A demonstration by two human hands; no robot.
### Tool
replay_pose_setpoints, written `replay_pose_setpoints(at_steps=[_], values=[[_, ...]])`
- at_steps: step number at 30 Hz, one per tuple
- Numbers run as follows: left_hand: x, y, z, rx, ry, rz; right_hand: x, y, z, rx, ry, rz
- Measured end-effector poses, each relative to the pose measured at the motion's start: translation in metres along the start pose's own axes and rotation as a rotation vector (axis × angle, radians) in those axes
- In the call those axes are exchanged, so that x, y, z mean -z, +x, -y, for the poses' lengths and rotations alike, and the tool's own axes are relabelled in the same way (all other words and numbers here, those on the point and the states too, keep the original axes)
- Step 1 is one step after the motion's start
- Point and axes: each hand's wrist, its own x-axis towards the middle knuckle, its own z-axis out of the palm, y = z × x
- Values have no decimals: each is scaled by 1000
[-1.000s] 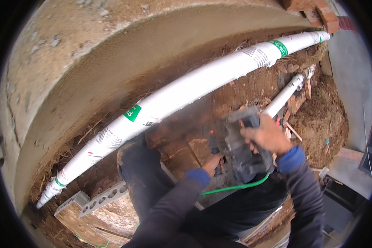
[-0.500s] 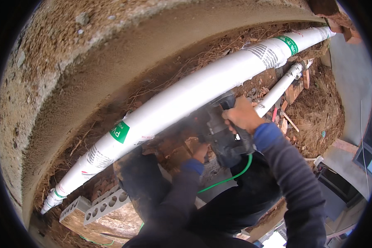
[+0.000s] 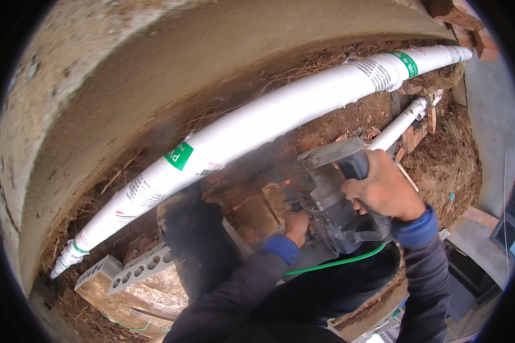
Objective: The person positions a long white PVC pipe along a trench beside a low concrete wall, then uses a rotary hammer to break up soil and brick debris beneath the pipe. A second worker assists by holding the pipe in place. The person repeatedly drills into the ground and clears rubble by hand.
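Observation:
My right hand [image 3: 377,188] is wrapped round the rear handle of a dark, dusty power tool [image 3: 326,200], which has a green cord or hose [image 3: 333,263] trailing below it. My left hand [image 3: 296,228], lower and to the left, is closed on what appears to be the tool's front handle, partly hidden. The tool's front end is hazy with dust over the reddish dirt and broken masonry [image 3: 269,203] between my dark-clothed legs [image 3: 194,228]. A long white pipe [image 3: 269,117] with green labels runs diagonally just beyond the tool.
A concrete edge [image 3: 131,74] curves along the back. A thinner white pipe [image 3: 399,123] lies at the right among brick pieces [image 3: 415,137]. Hollow blocks [image 3: 143,271] sit at lower left, bricks [image 3: 458,17] at top right, and a grey slab [image 3: 486,114] runs along the right.
My right hand and the tool moved up and left, then back right and downward. My left hand shifted with them. The view has tilted slightly.

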Motion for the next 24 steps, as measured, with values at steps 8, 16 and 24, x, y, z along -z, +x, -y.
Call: replay_pose_setpoints(at_steps=[8,16,24], values=[[-9,-2,-47,160,-83,-116,-14,47,66,-128,-35,14],[8,18,-45,71,148,-161,-21,83,24,-61,-12,59],[35,27,-34,62,140,-219,-65,93,-29,6,-21,24]])
